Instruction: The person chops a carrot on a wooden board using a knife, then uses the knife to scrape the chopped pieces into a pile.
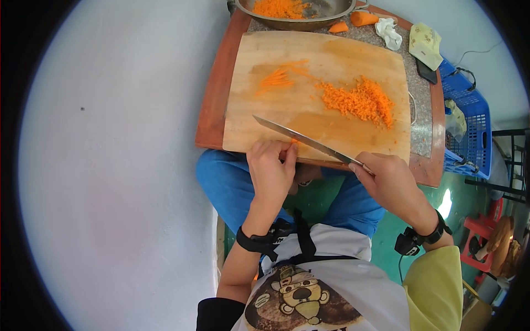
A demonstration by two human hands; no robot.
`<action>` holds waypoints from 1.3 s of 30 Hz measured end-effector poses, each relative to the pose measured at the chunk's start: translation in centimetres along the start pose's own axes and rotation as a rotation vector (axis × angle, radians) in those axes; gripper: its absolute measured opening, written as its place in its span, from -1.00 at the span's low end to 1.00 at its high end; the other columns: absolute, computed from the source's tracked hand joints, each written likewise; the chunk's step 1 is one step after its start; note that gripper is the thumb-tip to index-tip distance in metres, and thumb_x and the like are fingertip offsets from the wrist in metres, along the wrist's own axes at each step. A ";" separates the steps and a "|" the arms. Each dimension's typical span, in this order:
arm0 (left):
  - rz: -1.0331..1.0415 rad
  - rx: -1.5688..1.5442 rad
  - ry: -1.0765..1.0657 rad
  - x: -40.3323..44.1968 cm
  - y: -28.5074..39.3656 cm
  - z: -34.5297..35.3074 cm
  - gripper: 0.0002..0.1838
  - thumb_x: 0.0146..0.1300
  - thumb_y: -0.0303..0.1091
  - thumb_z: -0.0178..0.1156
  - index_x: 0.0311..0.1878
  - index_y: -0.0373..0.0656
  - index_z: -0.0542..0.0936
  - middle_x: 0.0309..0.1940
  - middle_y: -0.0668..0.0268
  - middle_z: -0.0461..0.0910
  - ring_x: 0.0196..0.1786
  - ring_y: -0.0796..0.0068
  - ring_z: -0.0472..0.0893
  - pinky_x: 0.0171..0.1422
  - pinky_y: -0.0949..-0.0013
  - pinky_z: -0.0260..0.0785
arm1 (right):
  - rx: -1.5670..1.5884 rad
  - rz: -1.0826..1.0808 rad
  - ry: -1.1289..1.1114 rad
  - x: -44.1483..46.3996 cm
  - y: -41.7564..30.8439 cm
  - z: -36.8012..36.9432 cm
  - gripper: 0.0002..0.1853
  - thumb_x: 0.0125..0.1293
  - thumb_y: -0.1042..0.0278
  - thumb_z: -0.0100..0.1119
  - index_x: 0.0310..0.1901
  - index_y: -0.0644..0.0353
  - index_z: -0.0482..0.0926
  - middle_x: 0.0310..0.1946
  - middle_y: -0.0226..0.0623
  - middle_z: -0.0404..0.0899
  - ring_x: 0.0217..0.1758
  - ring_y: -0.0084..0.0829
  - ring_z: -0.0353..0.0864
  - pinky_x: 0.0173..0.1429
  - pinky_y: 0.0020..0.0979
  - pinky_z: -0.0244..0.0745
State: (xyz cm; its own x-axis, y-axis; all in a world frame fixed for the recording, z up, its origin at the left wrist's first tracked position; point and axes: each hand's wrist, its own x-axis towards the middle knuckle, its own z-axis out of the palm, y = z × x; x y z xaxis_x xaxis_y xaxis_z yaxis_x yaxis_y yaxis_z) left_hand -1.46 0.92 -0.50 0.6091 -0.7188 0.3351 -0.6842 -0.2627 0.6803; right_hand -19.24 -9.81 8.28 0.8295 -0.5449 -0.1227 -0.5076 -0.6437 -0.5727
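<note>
My right hand (386, 177) grips the handle of a kitchen knife (306, 139), whose long blade slants up and left over the front of the wooden cutting board (243, 116). My left hand (270, 165) is closed at the board's front edge, with a small bit of carrot (294, 141) showing at its fingertips beside the blade; my fingers hide the rest. Further back on the board lie thin carrot strips (277, 79) on the left and a heap of finely chopped carrot (361, 102) on the right.
Behind the board stand a metal pan (331, 11) with chopped carrot, carrot pieces (362, 19) and a crumpled tissue (388, 33). At the right are a yellowish packet (425, 44), a dark phone (426, 70) and a blue crate (481, 118). A wall (121, 165) runs along the left.
</note>
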 end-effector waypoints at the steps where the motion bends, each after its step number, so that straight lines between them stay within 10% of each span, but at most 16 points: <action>1: -0.003 0.001 -0.009 0.0 0.0 0.0 -0.90 -0.03 -0.46 0.30 -0.57 -0.19 0.56 -0.67 0.32 0.48 -0.48 0.26 0.44 -0.30 0.24 0.23 | -0.009 -0.006 0.008 0.0 0.0 0.0 -0.83 0.25 0.33 0.08 -0.43 0.23 0.43 -0.59 -0.06 0.49 -0.47 0.02 0.50 -0.39 -0.08 0.38; 39: 0.048 0.069 -0.038 0.1 0.2 -0.3 -0.91 0.00 -0.47 0.30 -0.53 -0.27 0.60 -0.66 0.22 0.52 -0.50 0.24 0.48 -0.33 0.25 0.30 | -0.061 0.009 -0.032 0.8 -1.4 0.0 -0.83 0.27 0.33 0.03 -0.40 0.24 0.40 -0.58 -0.05 0.51 -0.48 0.01 0.53 -0.41 -0.07 0.40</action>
State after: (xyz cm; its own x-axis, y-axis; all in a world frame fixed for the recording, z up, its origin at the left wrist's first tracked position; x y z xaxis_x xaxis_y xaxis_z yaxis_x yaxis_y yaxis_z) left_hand -1.44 0.93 -0.12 0.5604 -0.7552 0.3401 -0.7389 -0.2704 0.6171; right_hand -17.90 -9.33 8.97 0.8312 -0.5343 -0.1538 -0.5276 -0.6707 -0.5214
